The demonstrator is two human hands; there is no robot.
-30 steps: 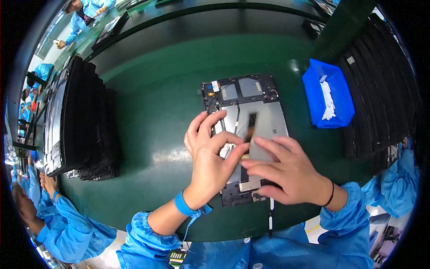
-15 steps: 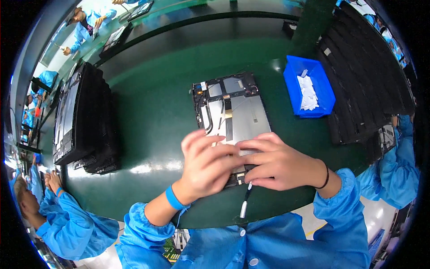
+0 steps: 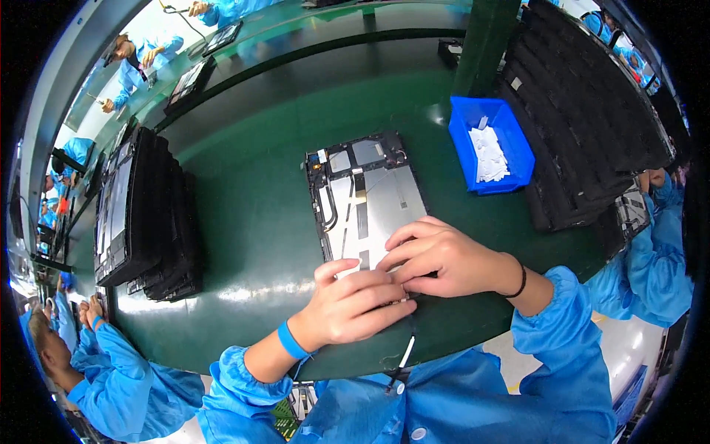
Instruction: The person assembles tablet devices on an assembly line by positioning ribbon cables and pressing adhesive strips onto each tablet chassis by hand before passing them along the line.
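Note:
An opened tablet-like device (image 3: 396, 196) lies on the green table, with a black frame, silver metal plates and dark cables or strips. Both hands meet over its near end and hide that part. My left hand (image 3: 351, 307) has its fingers bent together at the near edge, the thumb resting on the silver surface. From the right, my right hand (image 3: 451, 259) bends its fingers in, thumb and fingertips drawn close beside the left fingertips. Whatever lies between the fingertips is hidden. Below the hands, a thin black-and-white stick (image 3: 407, 351) is by the table's front edge.
A blue bin (image 3: 529, 174) with white paper pieces stands at right. Beyond it rises a tall stack of black padded trays (image 3: 584, 126). Similar dark units are stacked (image 3: 144, 222) at left. Co-workers in blue coats (image 3: 133, 392) sit around the table (image 3: 244, 222). A green post (image 3: 481, 48) stands behind.
My left hand has moved down and in, close to the right fingertips. My right hand has shifted slightly up. The black-and-white stick is now apart from the right hand. The whole view has shifted slightly.

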